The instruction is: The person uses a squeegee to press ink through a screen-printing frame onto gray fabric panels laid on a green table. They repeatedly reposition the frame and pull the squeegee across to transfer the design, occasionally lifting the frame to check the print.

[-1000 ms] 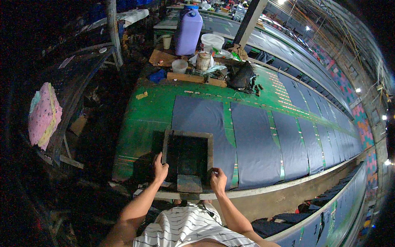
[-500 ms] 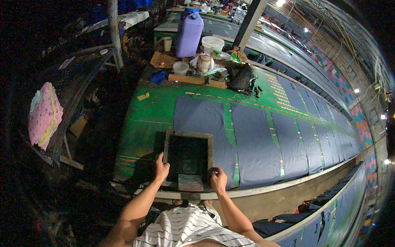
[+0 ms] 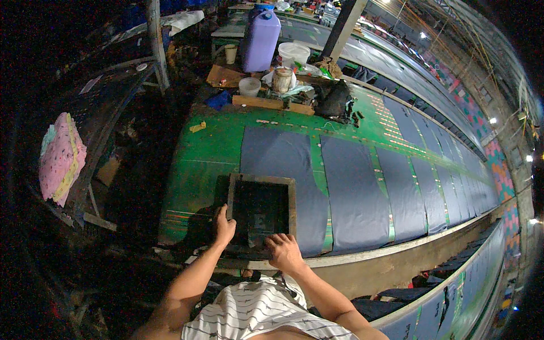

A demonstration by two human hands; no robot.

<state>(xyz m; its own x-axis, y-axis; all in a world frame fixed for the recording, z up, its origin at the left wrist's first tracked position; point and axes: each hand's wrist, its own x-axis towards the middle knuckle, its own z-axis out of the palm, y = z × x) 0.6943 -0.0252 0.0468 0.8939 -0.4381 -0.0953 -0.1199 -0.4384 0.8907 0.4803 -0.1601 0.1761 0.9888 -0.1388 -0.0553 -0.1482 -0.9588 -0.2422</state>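
One frame (image 3: 262, 178) lies right of the left hand (image 3: 225, 225) gripping its side, ahead of the right hand (image 3: 285, 253), hold unclear; long axis points forward.

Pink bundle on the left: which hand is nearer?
Left. The left hand, on the frame's left side, is across to the right of the pink bundle; the right hand is farther right, at the frame's near right corner.

Right hand (image 3: 285, 253) leftward, over the frame (image 3: 292, 207)
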